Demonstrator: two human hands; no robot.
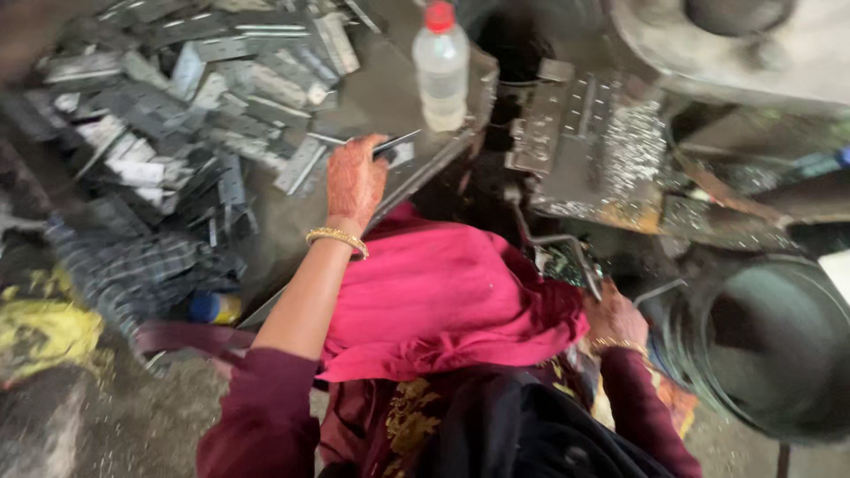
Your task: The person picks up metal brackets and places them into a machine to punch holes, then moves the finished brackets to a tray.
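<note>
My left hand [356,181] reaches forward over a metal work surface [381,97] and is shut on a flat grey metal strip [396,144]. A gold bangle sits on that wrist. A heap of similar punched metal strips [186,97] lies just left of the hand. My right hand [615,317] rests low at the right beside a thin bent metal rod [567,243]; part of the hand is hidden by a pink cloth [452,296] on my lap, so its grip is unclear.
A clear plastic bottle with a red cap [441,71] stands on the surface beyond my left hand. A press machine bed [589,146] strewn with metal shavings is ahead right. A dark round bucket [770,345] stands at the right. Checked cloth [133,270] lies left.
</note>
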